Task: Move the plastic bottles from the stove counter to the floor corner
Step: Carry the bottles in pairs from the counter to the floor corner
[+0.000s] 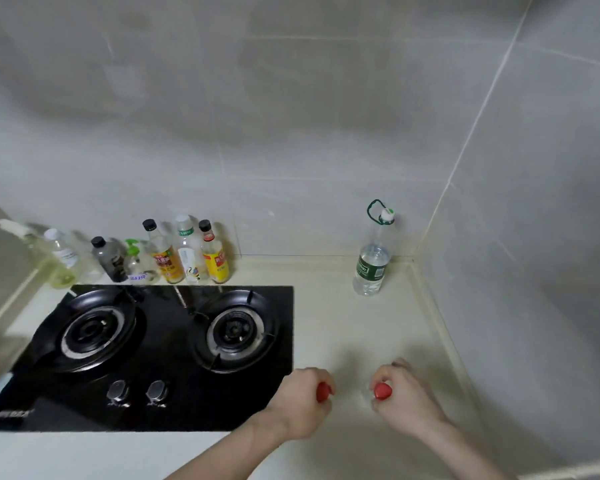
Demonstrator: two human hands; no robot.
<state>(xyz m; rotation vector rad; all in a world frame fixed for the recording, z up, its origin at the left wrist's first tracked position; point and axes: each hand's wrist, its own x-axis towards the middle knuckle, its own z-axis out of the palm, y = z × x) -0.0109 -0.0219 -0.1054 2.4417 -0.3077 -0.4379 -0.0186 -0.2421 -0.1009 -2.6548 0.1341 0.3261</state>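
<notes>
Red bottle caps (324,391) each inside a clamped grip, left hand (300,403) and right hand (404,398).

Tiled kitchen corner
Grey tiled walls (291,116) are met by a cream counter (361,323), into which a black two-burner gas hob (167,358) is set.

Hands (303,400) (400,396) gripping red-capped bottles (323,391) (381,391) beside stove (174,358)

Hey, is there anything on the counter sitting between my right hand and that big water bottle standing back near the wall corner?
Nothing visible does. The right hand, gripping a red-capped bottle, is at the front of the counter, and only bare counter lies between it and the water bottle near the corner. The stove sits off to the left.
</notes>
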